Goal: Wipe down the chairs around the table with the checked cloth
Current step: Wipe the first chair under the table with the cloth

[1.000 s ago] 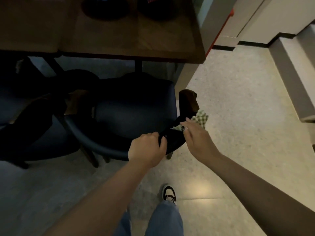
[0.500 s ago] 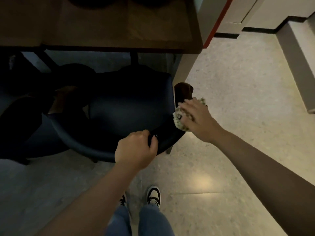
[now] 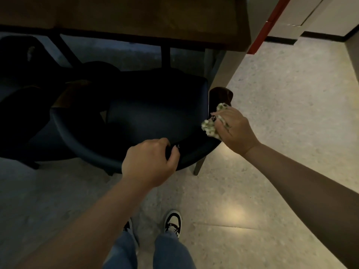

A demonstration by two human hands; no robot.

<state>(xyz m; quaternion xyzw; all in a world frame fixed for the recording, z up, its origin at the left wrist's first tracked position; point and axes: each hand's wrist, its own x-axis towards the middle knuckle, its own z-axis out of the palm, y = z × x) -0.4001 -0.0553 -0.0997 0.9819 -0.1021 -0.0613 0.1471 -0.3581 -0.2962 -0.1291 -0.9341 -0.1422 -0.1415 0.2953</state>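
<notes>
- Two shoes [image 3: 172, 224] and blue-jeaned legs [image 3: 171, 251] stand at 6 o'clock on the pale speckled floor [image 3: 272, 113].
- The left hand [image 3: 149, 162], just below centre, curls its fingers over the curved back rim of the dark blue chair [image 3: 155, 117] — thumb hooked on the near side.
- The right hand [image 3: 233, 131], at 3 o'clock of the left, grips the bunched checked cloth [image 3: 209, 128] and presses it on the chair's rim, beside the brown wooden arm end [image 3: 221, 95].
- A second dark chair [image 3: 23, 117] sits at 9 o'clock.
- The wooden table [image 3: 136, 20] spans 12 o'clock — its edge overhangs the seat.
</notes>
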